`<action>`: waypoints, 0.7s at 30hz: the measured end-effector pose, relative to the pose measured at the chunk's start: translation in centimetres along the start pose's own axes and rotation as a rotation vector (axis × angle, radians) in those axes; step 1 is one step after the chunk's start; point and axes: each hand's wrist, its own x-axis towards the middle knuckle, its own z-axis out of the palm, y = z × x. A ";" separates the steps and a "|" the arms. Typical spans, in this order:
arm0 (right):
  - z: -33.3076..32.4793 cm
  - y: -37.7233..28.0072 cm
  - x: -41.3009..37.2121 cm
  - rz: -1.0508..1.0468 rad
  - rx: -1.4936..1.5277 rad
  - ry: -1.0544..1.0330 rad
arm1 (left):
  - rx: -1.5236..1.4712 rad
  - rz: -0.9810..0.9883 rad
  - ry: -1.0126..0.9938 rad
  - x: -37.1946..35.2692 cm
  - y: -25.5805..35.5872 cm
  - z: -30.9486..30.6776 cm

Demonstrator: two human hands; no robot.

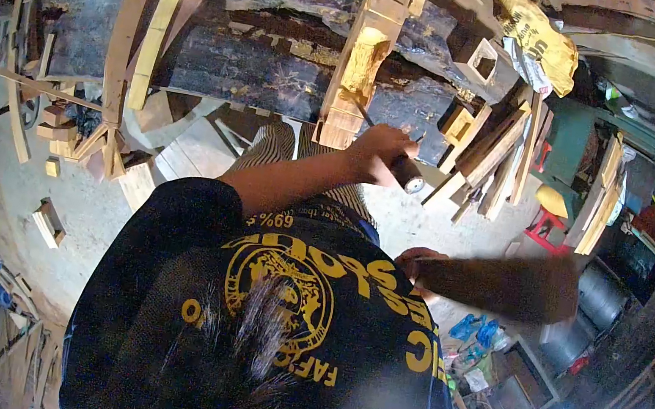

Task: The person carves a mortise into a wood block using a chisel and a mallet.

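Observation:
My left hand (383, 152) is closed around the handle of a chisel (407, 173). The chisel's blade slants toward a pale wooden block (347, 113), its tip at the near end of a rough hollow cut into the wood. Shavings or fresh-cut yellowish wood show in that hollow. My right hand (417, 268), low beside my body, grips a broad wooden mallet (504, 282), which is blurred by motion and apart from the chisel. Under the block lies a dark, weathered timber slab (259, 65).
Long boards (164, 16) lie across the slab's left part. Cut wood strips (497, 150) lean at its right end, near a small square wooden frame (480, 60) and a yellow bag (542, 37). A red stool (548, 231) stands to the right. Offcuts (49, 222) lie on the left floor.

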 end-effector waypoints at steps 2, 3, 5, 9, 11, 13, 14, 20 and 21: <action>-0.6 -7.6 6.6 -0.200 -0.071 0.278 | 0.021 0.048 0.021 -0.3 -0.3 0.3; 2.6 -10.3 6.2 -0.396 -0.148 0.554 | 0.019 0.052 0.022 -0.7 -0.7 0.6; 12.3 -2.7 -2.5 -0.791 -0.301 1.100 | 0.005 0.099 0.038 -1.7 -1.2 0.9; 11.6 -0.5 -0.4 -1.232 0.053 1.224 | 0.065 0.074 -0.015 -1.8 -0.7 0.3; 11.7 -0.9 -0.9 -1.120 -0.081 1.202 | 0.059 0.054 -0.055 -1.8 -0.9 0.0; 12.6 -2.9 -2.3 -0.903 -0.332 1.147 | -0.093 0.152 -0.025 -1.6 -0.9 -0.7; 12.8 -3.8 -2.9 -0.795 -0.453 1.114 | -0.051 0.143 0.010 -1.8 -1.5 0.1; 11.2 -0.8 -1.6 -1.082 -0.464 1.253 | -0.033 0.044 -0.147 -3.1 -2.1 1.0; 11.3 -0.3 -1.5 -1.146 -0.367 1.259 | 0.117 0.055 -0.277 -3.3 -2.1 0.0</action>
